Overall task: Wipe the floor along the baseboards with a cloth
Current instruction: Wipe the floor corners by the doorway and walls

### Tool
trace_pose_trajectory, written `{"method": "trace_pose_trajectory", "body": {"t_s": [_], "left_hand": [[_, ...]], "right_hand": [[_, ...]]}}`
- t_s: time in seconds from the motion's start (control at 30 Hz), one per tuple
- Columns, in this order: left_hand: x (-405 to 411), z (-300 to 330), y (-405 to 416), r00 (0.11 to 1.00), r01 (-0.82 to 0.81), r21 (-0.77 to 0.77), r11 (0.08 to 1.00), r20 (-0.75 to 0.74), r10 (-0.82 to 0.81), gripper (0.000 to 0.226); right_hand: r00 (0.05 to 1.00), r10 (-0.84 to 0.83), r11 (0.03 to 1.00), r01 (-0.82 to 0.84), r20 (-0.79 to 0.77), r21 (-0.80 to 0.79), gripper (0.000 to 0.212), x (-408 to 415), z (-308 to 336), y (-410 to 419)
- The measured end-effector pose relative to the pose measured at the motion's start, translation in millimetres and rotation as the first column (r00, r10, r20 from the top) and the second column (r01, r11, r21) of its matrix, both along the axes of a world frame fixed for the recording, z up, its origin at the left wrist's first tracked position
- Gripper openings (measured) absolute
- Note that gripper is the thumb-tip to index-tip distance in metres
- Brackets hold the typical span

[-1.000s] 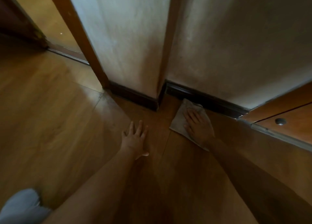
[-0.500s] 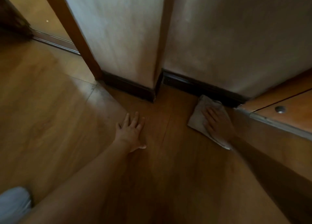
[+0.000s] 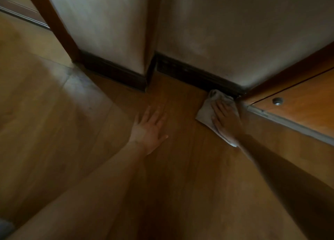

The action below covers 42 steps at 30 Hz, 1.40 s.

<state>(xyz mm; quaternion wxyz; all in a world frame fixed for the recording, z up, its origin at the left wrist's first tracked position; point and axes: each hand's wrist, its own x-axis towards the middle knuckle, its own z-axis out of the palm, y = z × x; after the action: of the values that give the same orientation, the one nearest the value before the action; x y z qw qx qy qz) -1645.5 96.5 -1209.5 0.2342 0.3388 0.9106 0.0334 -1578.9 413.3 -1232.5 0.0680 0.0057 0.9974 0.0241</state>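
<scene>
A pale cloth [image 3: 205, 110] lies flat on the wooden floor [image 3: 180, 167], its far edge against the dark baseboard [image 3: 195, 76] at the right end of the wall. My right hand [image 3: 226, 119] presses on the cloth with straight fingers pointing toward the baseboard. My left hand [image 3: 151, 128] rests flat on the bare floor to the left, fingers spread, apart from the cloth. A second stretch of baseboard [image 3: 115, 74] runs along the jutting wall section on the left.
A metal threshold strip [image 3: 289, 124] and a wooden door [image 3: 298, 102] with a round metal fitting [image 3: 277, 101] lie right of the cloth. A wooden door frame [image 3: 54, 26] stands at the upper left, with another threshold [image 3: 23, 17] beyond.
My right hand has slid the cloth rightward along the baseboard, from near the wall's inner corner to the door threshold. My left hand has stayed flat on the floor.
</scene>
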Motion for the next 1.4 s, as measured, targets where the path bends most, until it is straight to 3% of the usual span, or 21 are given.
{"method": "trace_pose_trajectory", "body": {"t_s": [0.13,0.23,0.4,0.47,0.67,0.8,0.9,1.1,1.27,1.4], "left_hand": [[20.2,-17.6,15.2,0.997,0.071,-0.078,0.994,0.036,-0.068,0.075],[27.4,-23.3,15.1,0.995,0.099,-0.137,0.986,0.038,-0.095,0.078],[29.5,-26.1,14.6,0.997,0.083,-0.130,0.988,0.018,-0.081,0.079],[29.8,-27.3,15.1,0.996,0.085,-0.126,0.988,0.009,-0.084,0.079],[29.0,-23.0,15.0,0.996,0.085,-0.137,0.987,0.025,-0.083,0.081],[28.9,-20.4,12.6,0.996,0.084,-0.135,0.987,0.025,-0.081,0.079],[30.3,-21.4,12.8,0.996,0.085,-0.133,0.987,0.020,-0.083,0.078],[29.1,-20.7,12.5,0.997,0.076,-0.124,0.989,0.028,-0.074,0.079],[28.6,-17.6,12.7,0.996,0.084,-0.135,0.987,0.041,-0.079,0.080],[29.1,-20.6,12.1,0.996,0.083,-0.136,0.987,0.050,-0.077,0.080]], "right_hand": [[0.999,0.042,0.999,-0.042,-0.010,-0.001,0.059,-39.1,-6.7,-25.5],[0.999,0.012,0.999,-0.010,0.040,-0.051,0.058,-18.5,-7.8,-10.5],[0.998,-0.060,0.998,0.059,-0.033,-0.021,0.057,38.0,-2.6,20.8],[0.999,-0.048,0.999,0.048,-0.015,0.013,0.055,23.1,0.4,6.4],[0.998,-0.034,0.996,0.037,0.044,-0.082,0.060,-26.8,-4.9,-15.9],[0.971,-0.239,0.967,0.239,0.008,-0.093,0.060,19.0,-3.7,19.2],[0.981,-0.193,0.980,0.193,-0.009,-0.045,0.058,18.8,-2.2,17.6],[0.987,-0.159,0.981,0.159,0.009,-0.111,0.058,-17.1,-8.7,-11.6],[0.937,-0.346,0.933,0.339,-0.040,-0.118,0.064,20.3,-9.3,17.1],[0.968,-0.248,0.967,0.246,-0.024,-0.066,0.064,-9.7,-6.6,-14.4]]}}
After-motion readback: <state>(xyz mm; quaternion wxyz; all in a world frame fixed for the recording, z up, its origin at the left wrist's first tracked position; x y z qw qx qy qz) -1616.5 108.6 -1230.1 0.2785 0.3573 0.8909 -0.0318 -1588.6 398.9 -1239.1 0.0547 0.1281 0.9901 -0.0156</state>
